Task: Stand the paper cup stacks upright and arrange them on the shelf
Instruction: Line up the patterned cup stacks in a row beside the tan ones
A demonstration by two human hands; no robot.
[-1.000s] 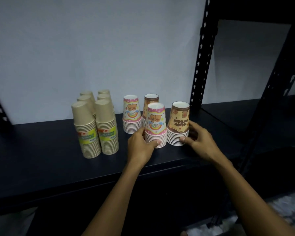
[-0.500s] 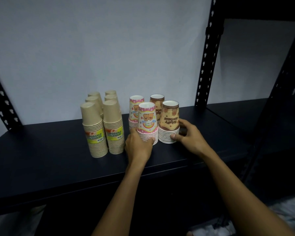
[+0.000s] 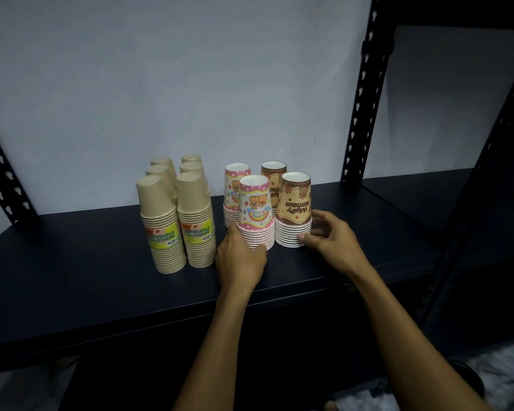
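Observation:
Several cup stacks stand rim-down on the black shelf (image 3: 72, 262). The front pink stack (image 3: 255, 212) has my left hand (image 3: 241, 259) wrapped around its lower rims. Beside it on the right, the front brown stack (image 3: 294, 209) is gripped at the base by my right hand (image 3: 330, 238). Behind them stand a second pink stack (image 3: 233, 185) and a second brown stack (image 3: 273, 176). To the left, several plain tan stacks (image 3: 163, 226) stand in two rows, the front two with yellow labels.
A pale wall backs the shelf. A perforated black upright (image 3: 362, 108) rises right of the cups, and another upright (image 3: 3, 179) stands at the far left. A second dark shelf bay (image 3: 442, 197) lies to the right. The floor (image 3: 502, 378) shows at bottom right.
Both hands have slid the front pink and brown stacks left and back, closer to the rear pair and the tan stacks. The camera has shifted slightly.

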